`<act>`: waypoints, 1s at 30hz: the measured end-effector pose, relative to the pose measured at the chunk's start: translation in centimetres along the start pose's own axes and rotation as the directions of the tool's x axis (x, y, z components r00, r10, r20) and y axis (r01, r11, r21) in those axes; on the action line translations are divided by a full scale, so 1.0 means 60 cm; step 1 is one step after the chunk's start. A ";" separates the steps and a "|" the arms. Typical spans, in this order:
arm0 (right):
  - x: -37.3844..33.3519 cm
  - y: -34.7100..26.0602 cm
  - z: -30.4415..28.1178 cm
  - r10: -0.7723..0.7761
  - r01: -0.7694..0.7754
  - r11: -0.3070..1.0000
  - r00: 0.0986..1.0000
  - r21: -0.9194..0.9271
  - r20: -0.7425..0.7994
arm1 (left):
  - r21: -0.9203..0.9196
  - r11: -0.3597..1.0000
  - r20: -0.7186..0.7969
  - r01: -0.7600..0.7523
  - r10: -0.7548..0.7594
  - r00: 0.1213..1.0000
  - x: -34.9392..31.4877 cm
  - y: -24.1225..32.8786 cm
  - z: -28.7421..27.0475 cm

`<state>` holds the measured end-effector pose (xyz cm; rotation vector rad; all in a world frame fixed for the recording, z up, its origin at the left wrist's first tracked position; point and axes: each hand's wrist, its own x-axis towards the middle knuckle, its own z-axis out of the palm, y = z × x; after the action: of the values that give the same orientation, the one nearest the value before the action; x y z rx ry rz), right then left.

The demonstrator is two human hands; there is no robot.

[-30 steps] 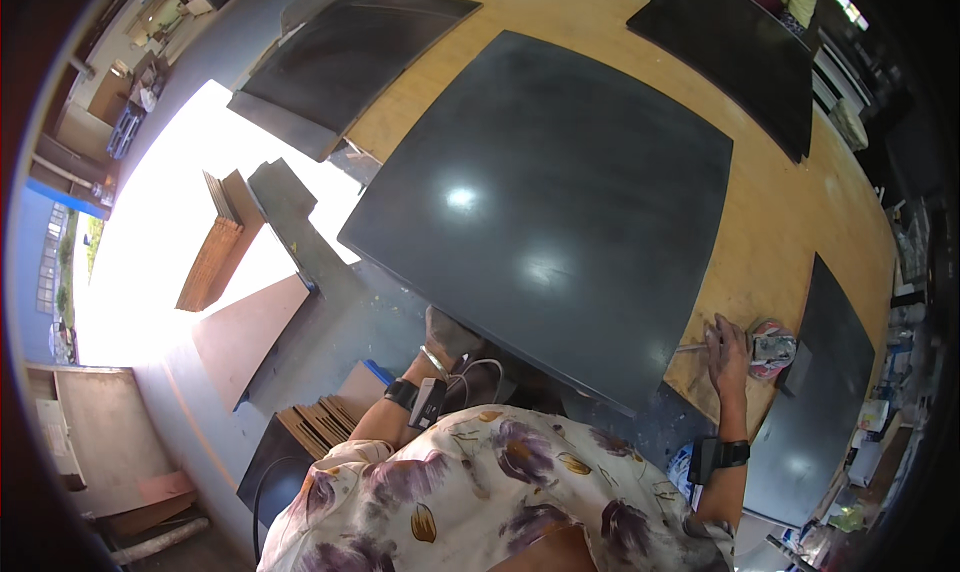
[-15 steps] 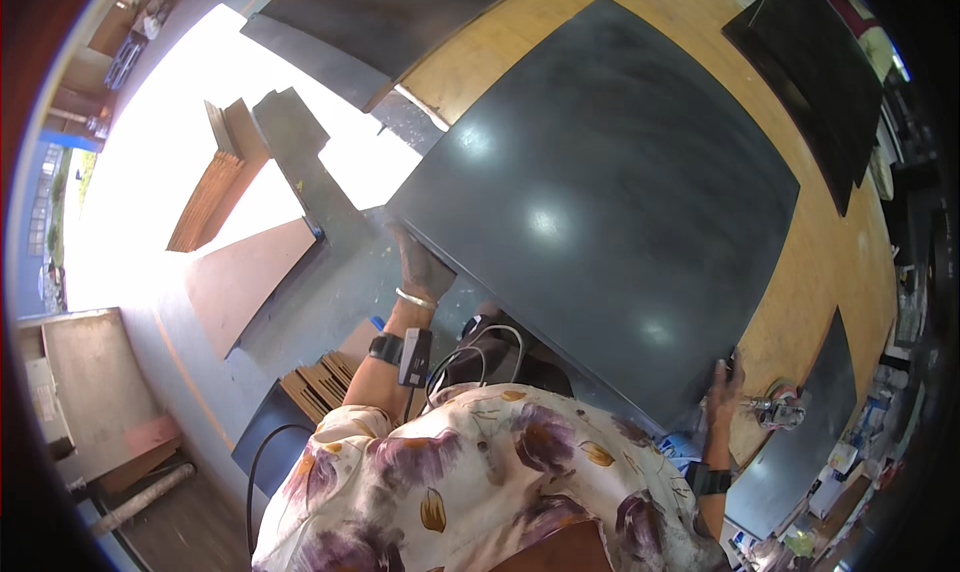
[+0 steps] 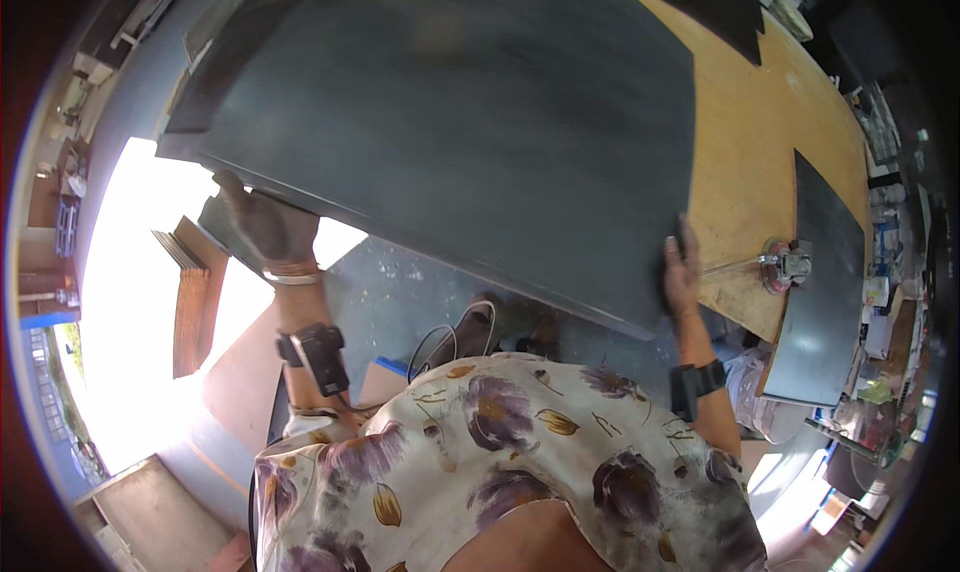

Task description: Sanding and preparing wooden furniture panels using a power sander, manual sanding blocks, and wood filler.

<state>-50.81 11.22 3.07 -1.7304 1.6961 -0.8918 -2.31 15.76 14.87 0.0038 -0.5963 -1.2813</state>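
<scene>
A large dark grey sheet panel (image 3: 450, 142) with a smooth, slightly dusty face spans the space before me. My left hand (image 3: 268, 222) grips its near edge toward the left corner, with the fingers partly hidden by the panel. At the panel's right edge, close to the near right corner, my right hand (image 3: 682, 272) holds on with its fingers along the side. The panel partly covers a yellowish wooden worktable (image 3: 740, 172) and sticks out past it on the left and near sides.
On the table's right side lie a round power sander (image 3: 785, 265) and another dark panel (image 3: 822, 292). A further dark sheet (image 3: 715, 7) is at the far right. Stacked brown boards (image 3: 195, 312) stand on the bright floor to the left. Shelves with clutter (image 3: 875, 302) line the right.
The panel has shifted left and turned, carried by both hands. My left hand has moved left and outward, and my right hand has travelled up along with the panel's right edge.
</scene>
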 end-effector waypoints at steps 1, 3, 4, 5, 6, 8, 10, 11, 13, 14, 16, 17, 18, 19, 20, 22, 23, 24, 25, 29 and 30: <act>-0.007 0.002 0.026 -0.005 0.005 1.000 1.000 0.009 -0.014 | 0.152 0.988 -0.116 -0.033 0.051 0.992 0.020 0.017 0.022; -0.017 -0.003 0.094 -0.040 0.040 0.999 0.999 0.011 -0.022 | 0.365 0.930 0.104 -0.045 0.008 0.995 0.071 0.044 0.100; -0.024 -0.030 0.138 -0.082 0.081 0.996 0.997 0.029 0.008 | 0.664 0.730 -0.155 -0.161 0.345 0.926 0.085 0.078 0.168; -0.031 -0.071 0.166 -0.088 0.092 0.995 0.988 -0.025 0.128 | 0.726 0.652 -0.149 -0.219 0.460 0.876 0.095 0.100 0.224; -0.032 -0.102 0.174 -0.083 0.107 0.990 0.969 -0.093 0.233 | 0.618 0.778 0.032 -0.112 0.117 0.993 0.099 0.122 0.269; -0.010 -0.118 0.171 -0.190 0.220 0.975 0.886 -0.022 0.424 | 0.692 0.716 0.070 -0.088 0.055 0.996 0.117 0.130 0.350; 0.027 -0.152 0.143 -0.217 0.123 0.965 0.869 0.231 0.444 | 0.828 0.441 0.219 -0.346 0.314 0.924 0.114 0.111 0.391; 0.047 -0.172 0.116 -0.250 0.002 0.891 0.837 0.454 0.487 | 0.815 0.441 0.254 -0.376 0.311 0.916 0.109 0.103 0.408; 0.088 -0.240 0.032 -0.261 -0.099 0.757 0.861 0.646 0.437 | 0.908 0.167 0.307 -0.385 0.363 0.880 0.087 0.089 0.437; 0.105 -0.277 -0.019 -0.240 -0.216 0.585 0.875 0.782 0.421 | 0.897 0.162 0.332 -0.411 0.366 0.869 0.078 0.070 0.444; 0.134 -0.338 -0.125 -0.338 -0.063 0.432 0.913 0.900 0.227 | 0.404 -0.586 0.793 -0.702 -0.159 0.588 0.059 -0.008 0.453; 0.146 -0.347 -0.181 -0.334 0.028 0.361 0.937 0.932 0.101 | 0.747 -0.312 0.633 -0.588 0.059 0.772 0.054 -0.077 0.436; 0.147 -0.358 -0.233 -0.339 0.110 0.271 0.941 0.956 -0.013 | 0.928 0.023 0.364 -0.373 0.168 0.916 0.040 -0.138 0.439; 0.137 -0.372 -0.284 -0.386 0.188 0.184 0.917 0.965 -0.105 | 0.876 -0.037 0.479 -0.481 -0.054 0.876 0.040 -0.170 0.449; 0.123 -0.384 -0.324 -0.430 0.258 0.086 0.881 0.962 -0.197 | 0.801 -0.082 0.553 -0.593 -0.276 0.786 0.040 -0.192 0.465; 0.099 -0.374 -0.367 -0.441 0.233 0.128 0.884 0.964 -0.155 | 0.755 0.186 0.646 -0.628 -0.373 0.666 0.052 -0.254 0.456; 0.086 -0.370 -0.375 -0.446 0.180 0.164 0.890 0.970 -0.090 | 0.755 0.095 0.616 -0.648 -0.441 0.653 0.044 -0.274 0.457; 0.075 -0.357 -0.367 -0.438 0.201 0.174 0.893 0.964 -0.107 | 0.742 0.019 0.584 -0.670 -0.509 0.632 0.034 -0.297 0.457; 0.074 -0.340 -0.334 -0.289 0.265 0.322 0.942 0.909 -0.173 | 0.770 0.005 0.533 -0.638 -0.556 0.638 0.020 -0.316 0.453; 0.031 -0.264 -0.311 -0.091 0.149 0.402 0.988 0.904 -0.122 | 0.769 -0.029 0.437 -0.638 -0.704 0.559 -0.031 -0.375 0.418; 0.022 -0.242 -0.313 -0.069 0.153 0.415 0.988 0.897 -0.137 | 0.771 0.000 0.449 -0.637 -0.710 0.543 -0.041 -0.392 0.412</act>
<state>-56.26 11.82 26.22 -1.0066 0.7647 -1.5780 -34.09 18.63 27.20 0.7288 -2.5157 -0.3850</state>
